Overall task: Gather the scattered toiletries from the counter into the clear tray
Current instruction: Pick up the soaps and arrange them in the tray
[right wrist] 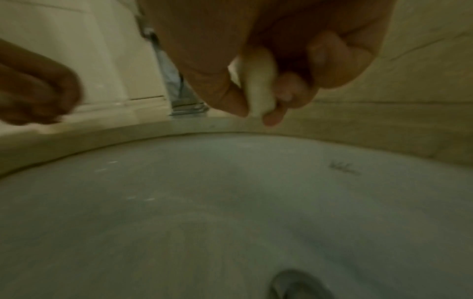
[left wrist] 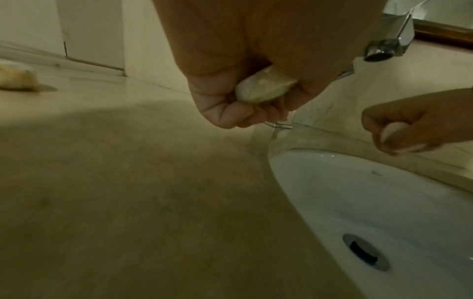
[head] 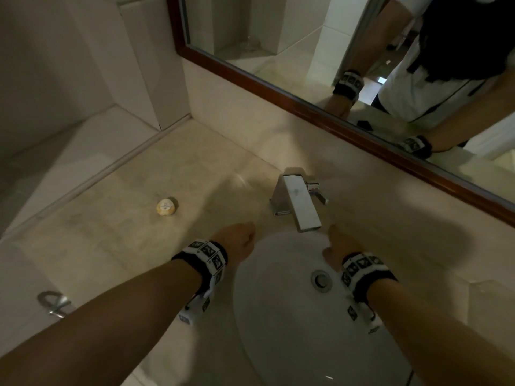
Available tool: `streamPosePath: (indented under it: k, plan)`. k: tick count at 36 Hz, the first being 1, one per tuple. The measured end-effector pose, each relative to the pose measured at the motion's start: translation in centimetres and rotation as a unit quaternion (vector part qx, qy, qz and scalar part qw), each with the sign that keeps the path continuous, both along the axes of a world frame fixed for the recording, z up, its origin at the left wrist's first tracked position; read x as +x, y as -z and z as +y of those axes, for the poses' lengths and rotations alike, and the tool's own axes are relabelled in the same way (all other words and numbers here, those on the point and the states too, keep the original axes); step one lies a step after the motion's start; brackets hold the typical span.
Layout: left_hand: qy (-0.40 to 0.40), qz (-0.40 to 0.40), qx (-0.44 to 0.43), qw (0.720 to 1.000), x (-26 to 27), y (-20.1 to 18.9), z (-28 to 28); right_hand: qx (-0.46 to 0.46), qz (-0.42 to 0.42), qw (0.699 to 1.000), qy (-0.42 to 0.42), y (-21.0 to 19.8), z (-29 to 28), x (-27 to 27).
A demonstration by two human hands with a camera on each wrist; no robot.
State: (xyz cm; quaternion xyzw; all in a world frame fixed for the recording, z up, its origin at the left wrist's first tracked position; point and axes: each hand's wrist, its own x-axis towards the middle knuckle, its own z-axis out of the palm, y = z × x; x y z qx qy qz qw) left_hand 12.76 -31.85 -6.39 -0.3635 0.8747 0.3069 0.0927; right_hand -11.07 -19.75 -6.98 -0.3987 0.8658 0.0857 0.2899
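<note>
- Beige stone counter (head: pixel 117 246) fills the head view, with a white sink (head: pixel 278 316) set into it and a chrome tap (head: pixel 299 201) behind the bowl
- Head view: left hand (head: pixel 239 239) hangs over the counter at the sink's left rim, knuckles up, fingers curled under; its contents are hidden from this angle
- Head view: right hand (head: pixel 338 247) hangs over the back of the bowl, just below the tap spout, fingers also curled under
- Head view: a wrapped round soap (head: pixel 166 207) lies alone on the counter, well left of the tap and apart from both hands; a wood-framed mirror (head: pixel 320 112) runs along the wall behind
- Head view: a clear tray cannot be made out with certainty
- Left wrist view: left hand (left wrist: pixel 256 81) is clenched around a small pale bar (left wrist: pixel 263 88), fingertips folded over its lower edge, above the counter (left wrist: pixel 128 192) beside the sink (left wrist: pixel 371 202)
- Left wrist view: the round soap (left wrist: pixel 16 80) lies far off at the left edge; the right hand (left wrist: pixel 409 125) at right grips a second pale piece (left wrist: pixel 390 131); the tap (left wrist: pixel 389 44) stands above
- Right wrist view, blurred: right hand (right wrist: pixel 268 60) grasps the pale piece (right wrist: pixel 258 85) between thumb and curled fingers, directly over the sink (right wrist: pixel 230 212)
- Right wrist view: left hand (right wrist: pixel 38 91) appears at the left edge, fingers curled; what it holds cannot be told here
</note>
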Motion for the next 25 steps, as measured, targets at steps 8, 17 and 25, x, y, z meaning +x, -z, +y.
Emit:
streamPosePath:
  k: [8, 17, 25]
  plan:
    - [-0.025, -0.023, 0.021, 0.999, 0.3, -0.4, -0.2, -0.005, -0.175, 0.977, -0.126, -1.7, -1.1, 9.0]
    - [-0.125, -0.028, -0.030, 0.991, 5.1, -1.2, -4.4, -0.130, -0.166, 0.961, -0.179, -3.5, -9.8, 15.8]
    - [-0.259, -0.064, -0.048, 0.963, 10.0, -0.4, -8.8, -0.118, -0.176, 0.954, -0.214, -2.3, -12.1, 18.0]
